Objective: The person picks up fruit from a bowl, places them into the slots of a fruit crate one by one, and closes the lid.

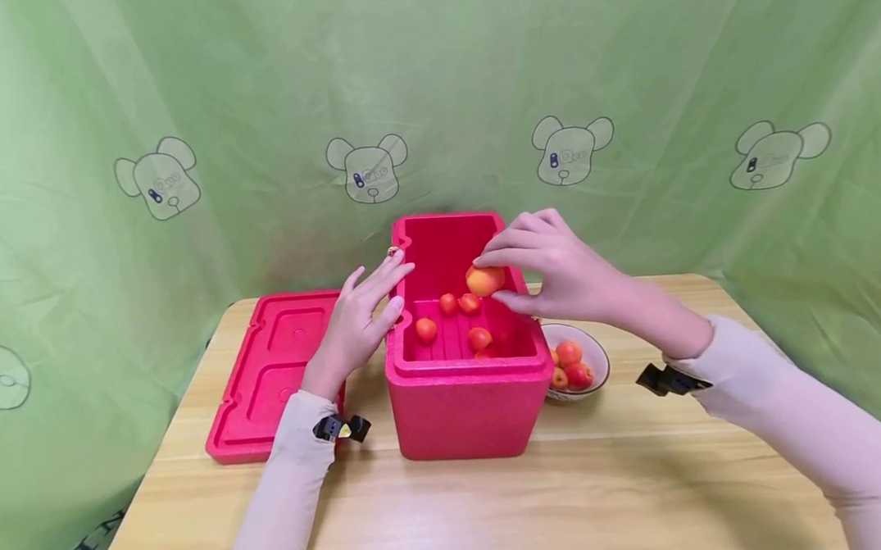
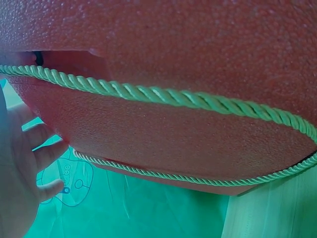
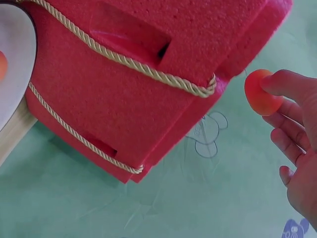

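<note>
My right hand [image 1: 558,262] pinches a round orange-red fruit [image 1: 484,280], apricot-like, between thumb and fingers over the red foam box [image 1: 470,413]. The right wrist view shows the same fruit [image 3: 262,93] at the fingertips, beyond the box's top edge. Inside the box, several similar fruits [image 1: 426,331] lie on the ribbed floor. My left hand [image 1: 357,320] rests at the box's left rim, fingers extended. In the left wrist view that hand's fingers [image 2: 49,154] are spread beside the box wall, which carries twisted cord [image 2: 163,96].
A white bowl [image 1: 599,358] with a dark rim holds more fruits, partly hidden behind the box's right side. The red lid [image 1: 288,331] lies flat at the left on the wooden table [image 1: 641,479]. Green printed curtain [image 1: 462,85] hangs close around the back and sides.
</note>
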{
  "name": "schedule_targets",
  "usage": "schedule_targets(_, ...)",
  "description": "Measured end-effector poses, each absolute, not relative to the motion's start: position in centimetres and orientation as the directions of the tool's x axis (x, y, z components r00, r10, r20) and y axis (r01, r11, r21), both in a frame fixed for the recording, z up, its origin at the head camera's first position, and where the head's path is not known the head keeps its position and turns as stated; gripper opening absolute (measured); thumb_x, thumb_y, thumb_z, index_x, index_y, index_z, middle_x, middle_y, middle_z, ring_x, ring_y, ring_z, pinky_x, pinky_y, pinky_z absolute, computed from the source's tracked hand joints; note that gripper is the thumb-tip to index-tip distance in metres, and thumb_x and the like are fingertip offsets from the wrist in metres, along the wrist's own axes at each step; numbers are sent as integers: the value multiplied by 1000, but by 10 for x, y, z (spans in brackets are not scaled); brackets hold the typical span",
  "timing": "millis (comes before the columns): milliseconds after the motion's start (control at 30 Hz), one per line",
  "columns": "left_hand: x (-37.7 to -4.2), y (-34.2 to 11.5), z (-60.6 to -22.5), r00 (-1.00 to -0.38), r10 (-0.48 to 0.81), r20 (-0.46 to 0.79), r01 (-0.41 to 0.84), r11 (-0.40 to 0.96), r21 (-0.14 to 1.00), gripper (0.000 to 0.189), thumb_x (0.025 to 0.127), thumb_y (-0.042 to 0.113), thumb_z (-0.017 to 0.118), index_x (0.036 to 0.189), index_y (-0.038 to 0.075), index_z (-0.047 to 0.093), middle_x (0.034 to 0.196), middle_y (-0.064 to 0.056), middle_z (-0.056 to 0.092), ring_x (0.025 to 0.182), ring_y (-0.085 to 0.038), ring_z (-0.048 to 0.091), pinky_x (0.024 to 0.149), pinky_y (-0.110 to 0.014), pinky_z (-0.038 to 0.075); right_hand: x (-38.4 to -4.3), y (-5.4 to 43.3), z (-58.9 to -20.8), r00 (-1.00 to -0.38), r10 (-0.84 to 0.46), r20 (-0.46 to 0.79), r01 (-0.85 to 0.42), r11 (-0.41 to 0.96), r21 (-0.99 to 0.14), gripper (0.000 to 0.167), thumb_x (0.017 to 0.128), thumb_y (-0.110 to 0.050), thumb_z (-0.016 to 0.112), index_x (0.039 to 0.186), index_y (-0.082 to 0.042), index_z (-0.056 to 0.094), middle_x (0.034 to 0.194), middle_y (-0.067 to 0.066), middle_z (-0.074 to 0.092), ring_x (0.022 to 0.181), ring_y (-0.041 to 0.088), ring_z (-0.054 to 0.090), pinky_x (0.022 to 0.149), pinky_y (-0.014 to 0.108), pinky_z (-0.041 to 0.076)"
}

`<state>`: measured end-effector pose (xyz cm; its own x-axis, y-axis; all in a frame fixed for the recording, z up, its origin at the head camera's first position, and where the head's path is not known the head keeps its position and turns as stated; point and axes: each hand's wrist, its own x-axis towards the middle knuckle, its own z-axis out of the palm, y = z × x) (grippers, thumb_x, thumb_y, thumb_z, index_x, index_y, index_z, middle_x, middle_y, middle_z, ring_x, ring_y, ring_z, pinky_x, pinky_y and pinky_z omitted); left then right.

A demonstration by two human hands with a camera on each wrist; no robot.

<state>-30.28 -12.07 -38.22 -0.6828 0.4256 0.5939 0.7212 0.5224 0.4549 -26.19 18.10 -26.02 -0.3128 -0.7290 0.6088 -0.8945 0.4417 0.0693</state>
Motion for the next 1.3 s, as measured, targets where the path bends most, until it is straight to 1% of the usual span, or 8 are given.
schedule_targets(200, -304, -121, -381, -684, 427, 591, 719, 532, 448, 56, 101, 42, 46, 155, 24, 46, 164, 2, 39, 153, -15, 35, 125, -59, 19, -262, 173, -265, -331, -761, 558, -895, 441, 69, 44, 66, -7, 92, 107, -6, 76, 103, 6, 76, 100, 24, 61, 86, 44, 41)
schedule_targets(433, -305, -120, -380, -686, 435, 583, 718, 533, 447, 57, 101, 42, 45, 155, 24, 46, 164, 2, 38, 153, -15, 35, 125, -60, 20, -262, 169, -272, -346, -817, 461, -894, 436, 103, 44, 68, -15, 93, 108, -7, 76, 106, 6, 74, 102, 24, 61, 87, 44, 44)
schedule_targets(567, -306, -120, -380, -684, 436, 585, 720, 530, 448, 57, 100, 40, 47, 155, 22, 46, 164, 2, 38, 153, -15, 35, 125, -60, 20, -263, 168, -276, -359, -826, 435, -889, 444, 110, 42, 69, -14, 92, 108, -7, 76, 105, 6, 74, 102, 23, 61, 88, 45, 44)
schedule_targets(733, -305, -121, -379, -687, 436, 581, 719, 526, 455, 57, 100, 38, 48, 155, 23, 46, 164, 2, 38, 153, -15, 34, 125, -59, 21, -264, 165, -283, -366, -836, 409, -890, 443, 109, 41, 71, -14, 91, 109, -7, 76, 104, 5, 73, 100, 22, 60, 88, 45, 43)
schedule_targets(1033, -304, -121, -383, -692, 438, 574, 716, 521, 465, 57, 100, 38, 48, 155, 24, 45, 165, 3, 37, 154, -14, 33, 126, -56, 21, -264, 164, -289, -344, -850, 400, -894, 427, 138, 40, 72, -16, 90, 109, -8, 76, 103, 4, 73, 99, 21, 60, 89, 44, 41)
schedule_targets(1300, -304, -121, -382, -682, 438, 586, 723, 522, 452, 57, 101, 39, 47, 155, 23, 46, 164, 1, 38, 153, -15, 34, 126, -55, 22, -264, 163, -287, -359, -847, 393, -890, 437, 129, 42, 72, -16, 91, 110, -8, 76, 104, 4, 73, 100, 22, 60, 89, 45, 42)
